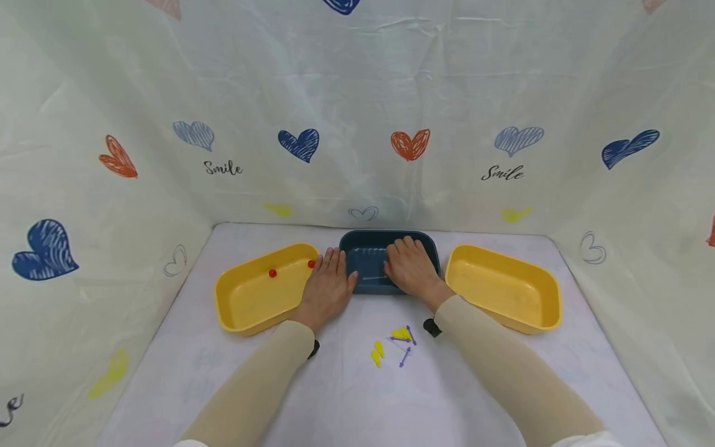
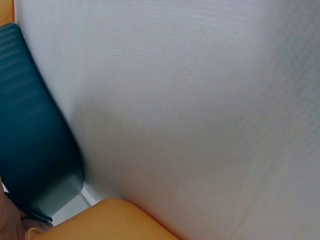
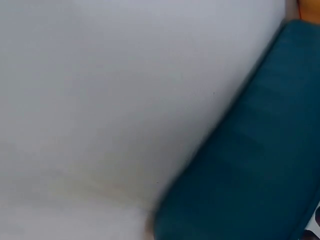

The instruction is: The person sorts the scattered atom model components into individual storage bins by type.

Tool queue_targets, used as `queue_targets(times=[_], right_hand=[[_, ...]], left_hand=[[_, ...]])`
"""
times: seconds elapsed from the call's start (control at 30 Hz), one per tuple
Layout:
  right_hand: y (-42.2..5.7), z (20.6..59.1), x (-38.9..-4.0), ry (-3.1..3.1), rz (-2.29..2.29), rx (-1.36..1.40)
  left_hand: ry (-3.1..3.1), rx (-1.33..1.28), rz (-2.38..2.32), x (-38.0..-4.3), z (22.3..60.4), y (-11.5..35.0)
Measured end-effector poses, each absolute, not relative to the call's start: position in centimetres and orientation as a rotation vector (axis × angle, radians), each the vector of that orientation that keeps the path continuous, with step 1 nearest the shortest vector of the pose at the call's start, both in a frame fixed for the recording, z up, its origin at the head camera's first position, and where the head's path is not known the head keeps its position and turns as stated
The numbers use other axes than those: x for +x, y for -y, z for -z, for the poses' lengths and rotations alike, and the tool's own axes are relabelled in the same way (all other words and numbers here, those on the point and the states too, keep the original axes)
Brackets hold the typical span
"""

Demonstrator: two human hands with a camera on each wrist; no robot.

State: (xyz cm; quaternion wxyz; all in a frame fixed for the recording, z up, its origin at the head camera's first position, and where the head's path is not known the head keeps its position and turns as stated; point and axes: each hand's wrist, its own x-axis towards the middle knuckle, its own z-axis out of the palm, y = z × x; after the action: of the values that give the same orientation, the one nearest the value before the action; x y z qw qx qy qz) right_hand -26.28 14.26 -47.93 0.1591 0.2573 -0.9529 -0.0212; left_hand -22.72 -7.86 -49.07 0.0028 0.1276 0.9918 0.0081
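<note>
My left hand [image 1: 328, 288] lies with straight fingers over the right end of the left yellow tray [image 1: 237, 320], its thumb next to the dark blue tray [image 1: 365, 290]. Over the right half of the blue tray is my right hand [image 1: 412, 267], back up and fingers bent down; the fingertips are hidden, so I cannot tell if they hold anything. Two small red balls [image 1: 272, 273] are in the left yellow tray, one near my left fingers. In the left wrist view the blue tray's wall [image 2: 35, 125] shows; the right wrist view shows it too [image 3: 245, 165].
On the table in front of the blue tray lie several small yellow pieces [image 1: 379, 349] and thin purple rods [image 1: 404, 357] with thicker ends. A second yellow tray [image 1: 503, 292] stands at the right. White cloth with printed hearts [image 1: 410, 145] hangs behind and at both sides.
</note>
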Motion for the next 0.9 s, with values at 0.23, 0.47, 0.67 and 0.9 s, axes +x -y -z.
queue_targets(times=[0.23,0.47,0.67,0.9], right_hand=[[-15.7,47.3,-22.9,2.539,-0.014,0.926],[-17.7,47.6,-18.5,2.575,-0.042,1.062],[-19.6,48.9,-15.4,2.61,-0.02,1.194],[-20.5,50.5,-13.3,2.609,-0.066,1.335]], left_hand=[[-3.117,0.408,-0.023,-22.7,49.0,7.8],[-3.112,0.39,-0.034,-22.7,49.1,7.8],[-3.112,0.385,0.0,-22.7,49.0,7.7],[-3.112,0.373,0.013,-22.7,49.0,7.7]])
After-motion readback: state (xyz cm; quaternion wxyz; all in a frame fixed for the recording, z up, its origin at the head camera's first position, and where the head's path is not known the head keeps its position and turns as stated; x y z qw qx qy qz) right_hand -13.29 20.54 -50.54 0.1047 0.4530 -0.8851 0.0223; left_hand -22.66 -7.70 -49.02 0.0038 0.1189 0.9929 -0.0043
